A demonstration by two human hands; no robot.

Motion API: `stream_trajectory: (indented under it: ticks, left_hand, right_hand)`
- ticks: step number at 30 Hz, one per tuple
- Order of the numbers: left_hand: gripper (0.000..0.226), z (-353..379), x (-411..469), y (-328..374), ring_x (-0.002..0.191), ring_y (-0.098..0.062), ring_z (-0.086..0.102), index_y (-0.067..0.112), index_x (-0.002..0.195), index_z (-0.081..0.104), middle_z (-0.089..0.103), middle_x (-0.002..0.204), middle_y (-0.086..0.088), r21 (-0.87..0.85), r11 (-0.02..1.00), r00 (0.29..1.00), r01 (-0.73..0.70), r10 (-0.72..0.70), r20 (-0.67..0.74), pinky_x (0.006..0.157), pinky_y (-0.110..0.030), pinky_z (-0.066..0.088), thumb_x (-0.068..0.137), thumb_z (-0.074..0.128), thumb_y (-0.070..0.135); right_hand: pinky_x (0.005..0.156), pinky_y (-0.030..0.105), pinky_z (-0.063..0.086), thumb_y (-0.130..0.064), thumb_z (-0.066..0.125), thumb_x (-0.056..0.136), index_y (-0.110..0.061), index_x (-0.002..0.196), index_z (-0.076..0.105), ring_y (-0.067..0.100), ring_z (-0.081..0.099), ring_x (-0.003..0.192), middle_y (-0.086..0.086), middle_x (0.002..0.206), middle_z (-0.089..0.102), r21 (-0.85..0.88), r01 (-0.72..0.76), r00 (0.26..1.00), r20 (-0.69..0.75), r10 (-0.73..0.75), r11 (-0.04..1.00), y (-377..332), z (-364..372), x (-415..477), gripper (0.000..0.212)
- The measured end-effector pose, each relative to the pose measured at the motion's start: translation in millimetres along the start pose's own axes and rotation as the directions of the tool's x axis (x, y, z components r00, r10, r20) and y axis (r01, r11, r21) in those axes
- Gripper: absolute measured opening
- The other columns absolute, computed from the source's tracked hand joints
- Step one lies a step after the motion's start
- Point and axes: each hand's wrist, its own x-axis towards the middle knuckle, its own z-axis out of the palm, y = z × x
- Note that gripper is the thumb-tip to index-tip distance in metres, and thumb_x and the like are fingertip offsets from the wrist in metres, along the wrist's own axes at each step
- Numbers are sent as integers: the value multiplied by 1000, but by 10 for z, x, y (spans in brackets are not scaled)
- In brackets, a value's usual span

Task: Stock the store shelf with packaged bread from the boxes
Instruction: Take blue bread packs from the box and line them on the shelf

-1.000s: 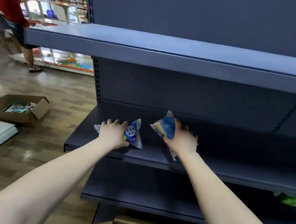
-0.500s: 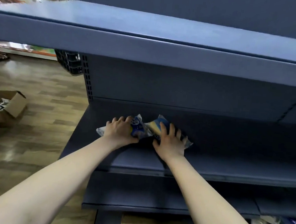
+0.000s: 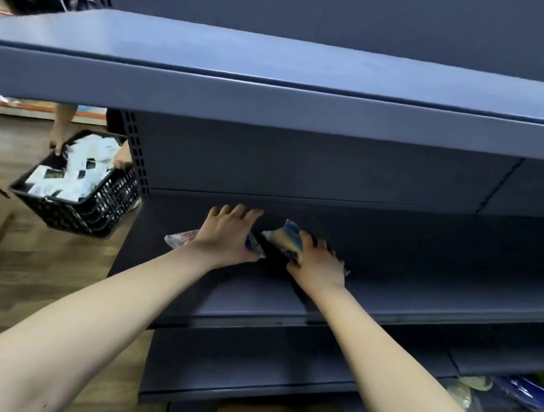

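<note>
At centre frame, on the grey shelf, the left hand presses one bread packet, fingers spread; the right hand grips a second packet.

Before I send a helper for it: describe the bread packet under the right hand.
Find the dark blue middle shelf; two packets lie near its left end. Yours is the right packet, yellow showing through blue wrap; the left packet shows none.
</note>
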Motion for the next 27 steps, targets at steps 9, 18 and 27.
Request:
stream_trajectory:
  ticks: [9, 18, 27]
  left_hand:
    - [87, 37, -7, 447, 131, -27, 35, 33, 148, 20, 33, 147, 2, -19, 987, 987, -160, 161, 30, 110, -40, 26, 75, 62, 53]
    - [54, 149, -122, 768, 123, -18, 43, 34, 128, 50, 55, 128, 13, -57, 936, 938, -348, 346, -30, 99, -33, 37, 76, 64, 41]
    - [39, 51, -75, 852, 94, -14, 63, 27, 110, 64, 69, 99, 7, -476, 870, 989, -128, 147, 3, 78, -27, 50, 74, 72, 40]
  right_hand:
    - [79, 38, 51, -37, 59, 80, -24, 140, 36, 36, 55, 108, 14, 127, 52, 154, 86, 996, 0, -87, 984, 384, -164, -282, 66]
    - [87, 36, 48, -31, 65, 77, -19, 137, 45, 30, 57, 106, 7, 122, 56, 195, 223, 975, -54, -217, 955, 611, -197, -647, 64]
    - [88, 37, 42, -45, 55, 83, -22, 139, 44, 28, 56, 111, 3, 130, 55, 24, 196, 948, -262, -183, 980, 832, -420, -735, 61]
